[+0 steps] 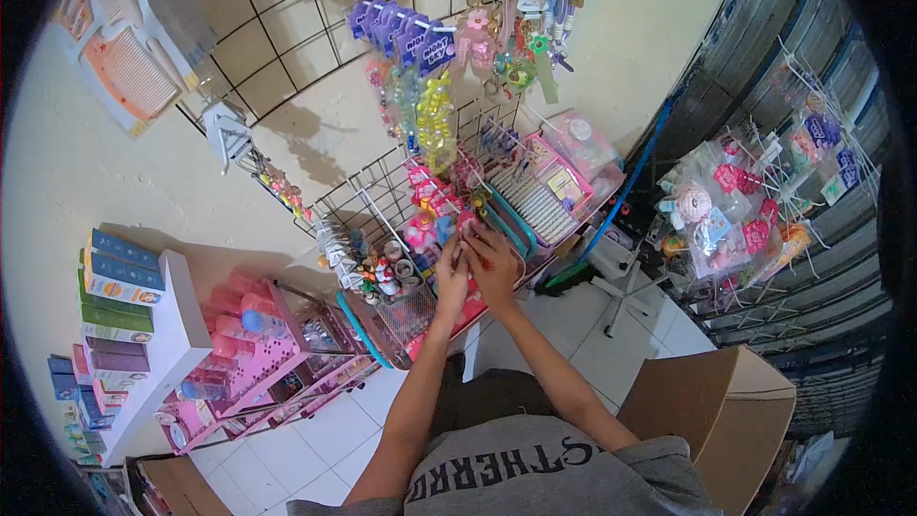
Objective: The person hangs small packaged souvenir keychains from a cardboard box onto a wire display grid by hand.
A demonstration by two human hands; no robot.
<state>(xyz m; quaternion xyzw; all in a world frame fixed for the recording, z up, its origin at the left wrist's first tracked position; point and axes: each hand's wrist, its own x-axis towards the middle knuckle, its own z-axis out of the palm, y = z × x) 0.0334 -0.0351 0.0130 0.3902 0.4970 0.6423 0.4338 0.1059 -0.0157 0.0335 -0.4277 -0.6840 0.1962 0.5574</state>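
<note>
Both my hands are raised together at a wire display rack (pixel 368 193) hung with small packaged toys. My left hand (pixel 451 272) and my right hand (pixel 494 263) touch each other and pinch a small pink packaged item (pixel 467 223) near the rack's lower hooks. Pink and red packets (pixel 428 193) hang just above my fingers. What exactly sits between my fingers is too small to make out.
A pink shelf unit (pixel 250 363) with bottles stands at the left, beside a white shelf (pixel 181 330) of boxes. A cardboard box (pixel 731 406) sits at the right on the tiled floor. Another wire stand (pixel 740 220) of toys stands before metal shutters.
</note>
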